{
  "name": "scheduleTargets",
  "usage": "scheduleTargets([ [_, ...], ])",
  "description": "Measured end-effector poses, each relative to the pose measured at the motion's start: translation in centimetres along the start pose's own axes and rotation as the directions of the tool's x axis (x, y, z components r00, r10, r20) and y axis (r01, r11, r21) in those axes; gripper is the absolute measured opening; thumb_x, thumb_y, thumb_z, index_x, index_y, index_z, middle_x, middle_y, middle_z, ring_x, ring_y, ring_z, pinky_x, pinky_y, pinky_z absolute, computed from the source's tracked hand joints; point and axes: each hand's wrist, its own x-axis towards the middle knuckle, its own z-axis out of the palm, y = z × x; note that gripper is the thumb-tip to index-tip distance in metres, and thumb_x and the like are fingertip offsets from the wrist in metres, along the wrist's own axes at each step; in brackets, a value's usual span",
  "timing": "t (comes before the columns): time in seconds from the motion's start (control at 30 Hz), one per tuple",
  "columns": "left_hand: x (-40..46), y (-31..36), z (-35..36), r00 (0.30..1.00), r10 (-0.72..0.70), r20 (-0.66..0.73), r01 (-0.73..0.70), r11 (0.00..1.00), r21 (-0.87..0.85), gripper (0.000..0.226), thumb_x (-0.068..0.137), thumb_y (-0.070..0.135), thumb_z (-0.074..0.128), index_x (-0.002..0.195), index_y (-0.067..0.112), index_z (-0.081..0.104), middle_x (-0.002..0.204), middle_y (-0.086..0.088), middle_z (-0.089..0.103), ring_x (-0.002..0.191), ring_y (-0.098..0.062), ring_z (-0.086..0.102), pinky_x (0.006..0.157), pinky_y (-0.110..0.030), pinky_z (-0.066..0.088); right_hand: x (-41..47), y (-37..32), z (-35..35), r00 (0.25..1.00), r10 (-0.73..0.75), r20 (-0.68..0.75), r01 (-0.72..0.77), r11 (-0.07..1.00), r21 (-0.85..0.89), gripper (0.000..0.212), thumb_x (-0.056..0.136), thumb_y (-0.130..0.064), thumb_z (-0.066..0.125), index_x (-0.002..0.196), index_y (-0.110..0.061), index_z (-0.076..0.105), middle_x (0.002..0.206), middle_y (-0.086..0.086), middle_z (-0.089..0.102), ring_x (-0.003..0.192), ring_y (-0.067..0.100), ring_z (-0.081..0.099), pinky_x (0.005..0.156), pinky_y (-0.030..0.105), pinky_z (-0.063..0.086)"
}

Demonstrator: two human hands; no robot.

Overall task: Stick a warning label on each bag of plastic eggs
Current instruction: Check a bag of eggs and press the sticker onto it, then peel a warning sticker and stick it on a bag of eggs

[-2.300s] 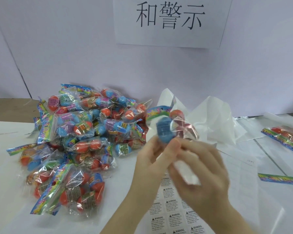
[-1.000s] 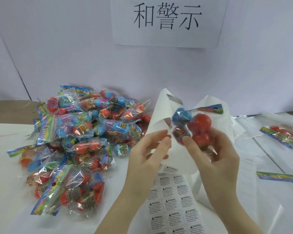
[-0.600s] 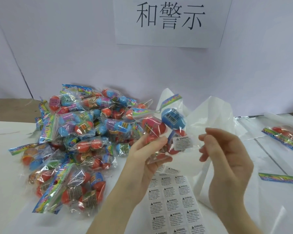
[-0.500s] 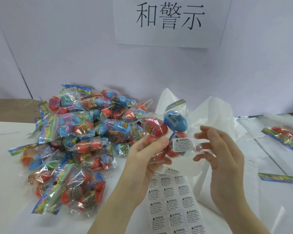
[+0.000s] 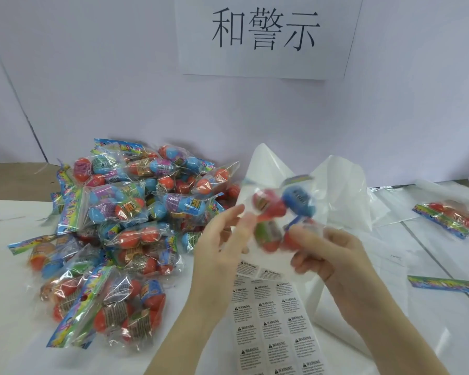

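A clear bag of plastic eggs [image 5: 282, 212], red and blue and blurred by motion, is held above the table between both hands. My left hand [image 5: 222, 239] touches its left side with fingers and thumb. My right hand [image 5: 331, 255] grips it from the lower right, thumb on the bag. No warning label can be made out on the bag through the blur. A sheet of white warning labels [image 5: 271, 320] lies on the table under my hands. A big pile of egg bags [image 5: 119, 226] sits to the left.
Crumpled white plastic sheeting [image 5: 336, 190] stands behind the held bag. One egg bag [image 5: 447, 217] lies at the far right, with a loose coloured header strip [image 5: 444, 284] nearer me. A paper sign [image 5: 263, 33] hangs on the back wall.
The bag went from my right hand to my left, showing a stuck label. My right hand has now come back onto it, and the bag is turning between both hands.
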Motion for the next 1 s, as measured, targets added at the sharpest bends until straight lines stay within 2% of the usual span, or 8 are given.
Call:
scheduleTargets([
  [0.17,0.9,0.0,-0.3,0.986,-0.042,-0.163,0.034,0.998,-0.049,0.012,0.085,0.032,0.061,0.095,0.026,0.063,0.069,0.017,0.067,0.053,0.001,0.052,0.054,-0.018,0.041,0.4,-0.7,-0.9,0.946,-0.196,-0.259,0.293,0.859,0.42,0.054,0.068,-0.017,0.056,0.122,-0.013,0.052,0.12,-0.006,0.062,0.106,0.007,0.063,0.081,0.015,0.052],
  [0.27,0.2,-0.3,-0.5,0.978,0.124,-0.169,-0.112,0.99,0.08,0.023,0.074,0.038,0.066,0.094,0.028,0.063,0.078,0.012,0.066,0.062,0.004,0.054,0.06,-0.009,0.042,0.0,-0.1,-0.4,0.968,-0.179,-0.173,0.214,0.954,0.209,0.082,0.056,-0.014,0.067,0.133,-0.022,0.04,0.13,-0.009,0.055,0.112,0.004,0.059,0.086,0.014,0.05],
  [0.43,1.1,1.3,-3.1,0.961,0.199,-0.189,-0.096,0.889,0.447,0.004,0.084,0.031,0.065,0.081,0.033,0.062,0.086,0.011,0.065,0.072,0.002,0.056,0.068,-0.016,0.044,-0.9,1.1,0.7,0.989,-0.14,0.056,0.147,0.975,-0.165,0.055,0.055,-0.024,0.076,0.108,-0.023,0.066,0.109,-0.014,0.069,0.105,0.001,0.062,0.089,0.014,0.047],
  [0.53,0.6,2.2,-5.4,0.991,0.077,-0.108,0.031,0.656,0.754,0.026,0.081,0.052,0.053,0.094,0.031,0.06,0.093,0.014,0.06,0.086,-0.007,0.056,0.077,-0.028,0.046,-1.3,0.9,0.9,0.983,-0.137,0.125,0.176,0.905,-0.387,0.029,0.068,-0.018,0.078,0.095,-0.027,0.071,0.093,-0.015,0.073,0.082,0.001,0.067,0.073,0.013,0.051],
  [0.67,-1.9,0.8,-8.1,1.0,-0.017,0.007,-0.007,0.003,1.0,0.058,0.084,0.071,0.028,0.13,0.037,0.036,0.122,0.014,0.04,0.118,-0.008,0.041,0.093,-0.024,0.037,-1.6,1.0,1.6,0.968,-0.16,0.194,0.233,0.862,-0.451,0.024,0.074,-0.007,0.076,0.084,-0.028,0.073,0.076,-0.01,0.073,0.059,0.0,0.059,0.061,0.011,0.046],
  [0.83,-2.9,-0.9,-9.6,0.978,-0.209,-0.009,-0.026,-0.163,0.986,0.081,0.082,0.075,0.034,0.146,0.033,0.008,0.149,0.007,0.01,0.14,-0.015,0.011,0.113,-0.026,0.018,-1.7,1.4,2.1,0.947,-0.128,0.294,0.273,0.804,-0.528,0.027,0.076,-0.009,0.076,0.082,-0.035,0.07,0.075,-0.015,0.071,0.057,0.003,0.057,0.06,0.011,0.045],
  [0.9,-3.2,-1.0,-9.4,0.972,-0.228,-0.051,0.014,-0.157,0.987,0.078,0.084,0.067,0.045,0.146,0.032,0.013,0.149,0.005,0.01,0.139,-0.017,0.013,0.113,-0.026,0.017,-1.8,1.6,2.2,0.94,-0.1,0.325,0.278,0.777,-0.565,0.027,0.078,-0.013,0.075,0.082,-0.039,0.068,0.075,-0.017,0.07,0.059,0.003,0.058,0.06,0.01,0.044],
  [1.0,-3.8,-2.0,-9.4,0.995,-0.003,-0.101,0.1,0.166,0.981,0.06,0.066,0.018,0.083,0.122,0.014,0.059,0.132,-0.013,0.047,0.122,-0.036,0.043,0.103,-0.048,0.034,-1.7,1.9,2.2,0.934,-0.095,0.345,0.295,0.75,-0.592,0.018,0.078,-0.016,0.074,0.083,-0.032,0.069,0.079,-0.018,0.07,0.06,0.003,0.058,0.06,0.01,0.043],
])
